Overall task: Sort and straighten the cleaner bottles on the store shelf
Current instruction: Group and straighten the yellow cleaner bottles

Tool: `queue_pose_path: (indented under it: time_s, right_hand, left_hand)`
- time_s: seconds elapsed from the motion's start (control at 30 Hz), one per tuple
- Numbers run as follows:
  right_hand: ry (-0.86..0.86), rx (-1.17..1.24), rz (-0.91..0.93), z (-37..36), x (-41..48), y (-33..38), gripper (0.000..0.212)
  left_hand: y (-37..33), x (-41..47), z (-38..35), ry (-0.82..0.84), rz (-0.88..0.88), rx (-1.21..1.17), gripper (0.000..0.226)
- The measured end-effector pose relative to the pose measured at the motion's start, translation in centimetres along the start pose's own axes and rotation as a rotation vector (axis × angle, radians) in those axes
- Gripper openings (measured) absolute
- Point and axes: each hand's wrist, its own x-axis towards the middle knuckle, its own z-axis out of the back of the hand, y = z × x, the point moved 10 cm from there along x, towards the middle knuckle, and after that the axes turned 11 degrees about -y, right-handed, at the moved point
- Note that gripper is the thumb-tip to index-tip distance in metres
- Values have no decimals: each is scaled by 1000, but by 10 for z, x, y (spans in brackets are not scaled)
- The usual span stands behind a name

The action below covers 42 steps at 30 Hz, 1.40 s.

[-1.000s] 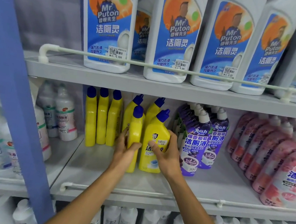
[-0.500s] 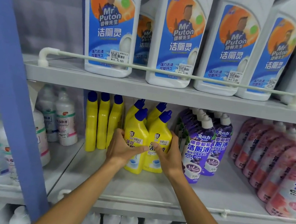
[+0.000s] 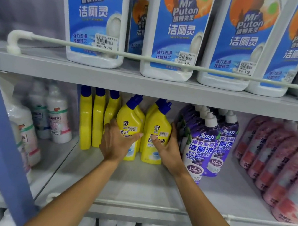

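Left yellow bottle [image 3: 129, 127] and right yellow bottle [image 3: 157, 133] are standing side by side at centre frame on the middle shelf [image 3: 142, 186]. Probably rigid, full, fairly heavy, glossy and slippery, so best held round the wide body. Blue slanted caps, labels facing out. Left grip [image 3: 118, 143] is clasping the left one, right grip [image 3: 167, 149] the right. Purple bottles [image 3: 201, 146] are sitting just right.

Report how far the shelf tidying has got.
Done: purple bottles and pink bottles stand in rows. In hand: left hand grips the left front yellow bottle, right hand the right front yellow bottle, both labels forward. Left: three side-on yellow bottles need turning, probably.
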Motion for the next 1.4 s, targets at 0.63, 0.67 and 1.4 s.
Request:
queue_pose_path:
  time_s: [0.63,0.67,1.4]
  right_hand:
    - [2,94,-71,-17,21,-21,72]
    - [-1,92,-70,-17,21,-22,71]
    - [-7,103,-53,-24,21,-19,75]
  left_hand:
    - [10,10,-22,173,-53,-376,50]
    - [10,9,-22,171,-60,-376,50]
    - [20,18,-12,122,-116,-448,50]
